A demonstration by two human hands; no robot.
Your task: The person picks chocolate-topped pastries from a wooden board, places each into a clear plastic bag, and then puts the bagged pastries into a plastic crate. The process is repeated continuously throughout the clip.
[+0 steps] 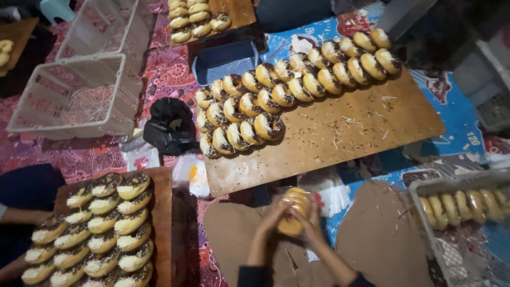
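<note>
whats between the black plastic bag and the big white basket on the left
In the head view almost nothing: the black plastic bag sits right beside the white basket, with only a strip of the red patterned mat showing between them.

Dim, warm light throughout. Patterned red floor mat (164,69) toward ten o'clock, blue printed floor mat (457,114) toward three o'clock, pale green plastic stool (56,8) at eleven o'clock.
</note>
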